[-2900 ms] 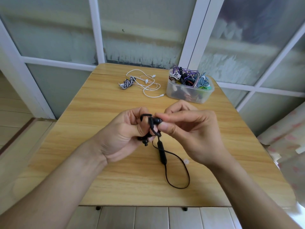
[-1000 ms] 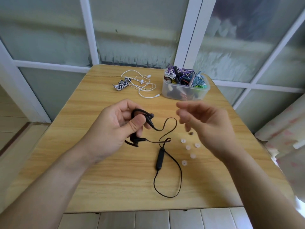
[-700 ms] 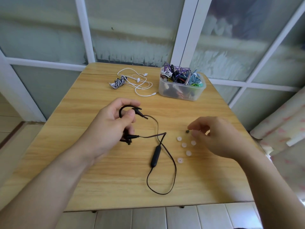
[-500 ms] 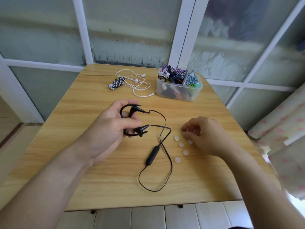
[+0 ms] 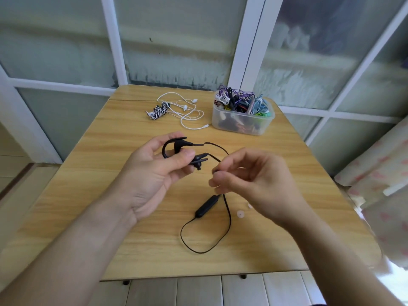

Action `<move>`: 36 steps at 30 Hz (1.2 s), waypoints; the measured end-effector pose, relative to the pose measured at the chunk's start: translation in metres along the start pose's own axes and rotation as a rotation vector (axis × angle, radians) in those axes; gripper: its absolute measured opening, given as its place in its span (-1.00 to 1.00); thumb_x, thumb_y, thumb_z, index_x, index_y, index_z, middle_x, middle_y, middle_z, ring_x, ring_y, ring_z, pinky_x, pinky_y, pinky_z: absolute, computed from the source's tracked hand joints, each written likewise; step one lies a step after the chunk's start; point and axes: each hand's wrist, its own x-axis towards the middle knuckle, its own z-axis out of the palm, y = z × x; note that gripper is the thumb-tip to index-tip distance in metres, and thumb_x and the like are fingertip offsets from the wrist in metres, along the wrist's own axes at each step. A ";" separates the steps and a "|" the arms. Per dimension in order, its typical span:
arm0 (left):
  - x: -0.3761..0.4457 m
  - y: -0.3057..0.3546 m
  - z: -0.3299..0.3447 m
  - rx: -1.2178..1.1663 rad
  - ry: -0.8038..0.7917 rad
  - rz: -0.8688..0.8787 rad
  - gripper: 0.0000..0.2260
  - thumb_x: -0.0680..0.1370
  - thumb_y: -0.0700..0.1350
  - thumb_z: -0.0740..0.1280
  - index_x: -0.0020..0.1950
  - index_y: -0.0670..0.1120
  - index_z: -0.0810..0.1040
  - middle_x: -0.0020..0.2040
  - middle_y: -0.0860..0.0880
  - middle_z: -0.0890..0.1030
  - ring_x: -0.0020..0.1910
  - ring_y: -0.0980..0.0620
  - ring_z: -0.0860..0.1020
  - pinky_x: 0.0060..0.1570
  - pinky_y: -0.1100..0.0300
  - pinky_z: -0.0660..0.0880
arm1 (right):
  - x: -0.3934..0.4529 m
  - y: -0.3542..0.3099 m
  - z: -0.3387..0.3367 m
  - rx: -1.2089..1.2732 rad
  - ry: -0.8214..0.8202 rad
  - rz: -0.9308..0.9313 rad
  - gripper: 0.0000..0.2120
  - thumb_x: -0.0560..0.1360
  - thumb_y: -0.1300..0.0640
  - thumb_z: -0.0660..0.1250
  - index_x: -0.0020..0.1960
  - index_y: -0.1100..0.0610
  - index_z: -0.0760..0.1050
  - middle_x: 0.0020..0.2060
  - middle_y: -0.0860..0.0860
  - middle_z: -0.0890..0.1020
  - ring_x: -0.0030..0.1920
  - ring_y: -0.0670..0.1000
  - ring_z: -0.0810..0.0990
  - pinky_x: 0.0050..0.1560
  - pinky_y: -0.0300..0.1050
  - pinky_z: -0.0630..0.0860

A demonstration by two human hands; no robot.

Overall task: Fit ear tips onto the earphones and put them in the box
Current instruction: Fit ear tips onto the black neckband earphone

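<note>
Dangling from the left hand, the black earphones are up above the middle of the desk: the thumb and fingers curl round the two ear-hook buds, one hook arching over the fingertips and the other bud poking out toward the right with its bare nozzle pointing down. Their cable runs from the buds past the right hand, drops to the inline remote lying on the wood, and trails on in a loop toward the near edge. The right hand is raised just beside the lower bud, its thumb and forefinger pinched together on something small and dark; it is blurred, so I cannot tell for sure that it is an ear tip. One pale ear tip lies on the desk near the right wrist, with another half hidden by the hand. At the far right corner stands the clear plastic box, heaped with tangled earphones of many colours. Left of it, white earphones lie loosely spread, touching a black-and-white striped bundle.
</note>
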 end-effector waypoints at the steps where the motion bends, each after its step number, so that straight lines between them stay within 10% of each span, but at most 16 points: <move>1: -0.001 0.000 0.002 -0.048 -0.010 -0.023 -0.47 0.29 -0.32 0.41 0.27 -0.22 0.47 -0.18 -0.16 0.59 -0.24 -0.02 0.62 -0.21 0.21 0.59 | 0.000 0.001 0.004 0.022 0.008 0.022 -0.89 0.40 0.37 0.48 -0.11 0.33 0.56 -0.26 0.19 0.71 -0.20 0.21 0.72 -0.11 0.04 0.67; 8: -0.002 -0.005 0.005 -0.108 -0.066 -0.037 -0.51 0.32 -0.32 0.38 0.26 -0.20 0.47 -0.11 -0.20 0.65 -0.14 -0.06 0.65 -0.15 0.20 0.60 | 0.001 0.007 0.021 0.312 0.120 -0.003 -0.77 0.34 0.34 0.48 -0.01 0.34 0.59 -0.23 0.20 0.69 -0.24 0.14 0.69 -0.15 -0.06 0.64; 19: -0.012 0.003 -0.004 0.640 -0.204 0.194 -0.69 0.36 -0.06 0.54 0.06 -0.04 0.60 -0.05 0.02 0.65 -0.19 0.01 0.62 -0.21 0.25 0.56 | 0.001 0.003 0.021 0.259 0.166 -0.004 -0.89 0.43 0.43 0.41 -0.15 0.26 0.65 -0.30 0.18 0.69 -0.35 0.09 0.65 -0.26 -0.14 0.61; 25: -0.010 -0.009 0.000 0.714 -0.027 0.317 -0.91 0.50 -0.22 0.42 -0.04 -0.07 0.65 -0.35 0.02 0.64 -0.42 0.12 0.56 -0.38 0.38 0.40 | 0.003 0.008 0.021 0.261 0.184 0.020 -0.86 0.40 0.46 0.44 -0.06 0.34 0.61 -0.27 0.20 0.69 -0.27 0.12 0.69 -0.18 -0.07 0.64; 31: -0.008 -0.014 -0.003 0.745 0.025 0.427 -0.91 0.44 -0.06 0.48 -0.07 0.06 0.67 -0.27 -0.04 0.69 -0.27 -0.11 0.65 -0.17 -0.12 0.59 | 0.003 0.008 0.018 0.131 0.166 -0.043 -0.85 0.32 0.35 0.53 -0.12 0.29 0.65 -0.25 0.19 0.72 -0.25 0.12 0.72 -0.14 -0.10 0.65; 36: -0.008 -0.015 -0.002 0.778 0.016 0.467 -0.90 0.49 -0.15 0.46 -0.03 0.01 0.66 -0.25 -0.01 0.68 -0.28 0.01 0.65 -0.17 0.04 0.60 | 0.003 0.011 0.021 0.221 0.155 -0.072 -0.80 0.36 0.33 0.46 -0.02 0.33 0.64 -0.20 0.20 0.72 -0.23 0.07 0.72 -0.14 -0.18 0.63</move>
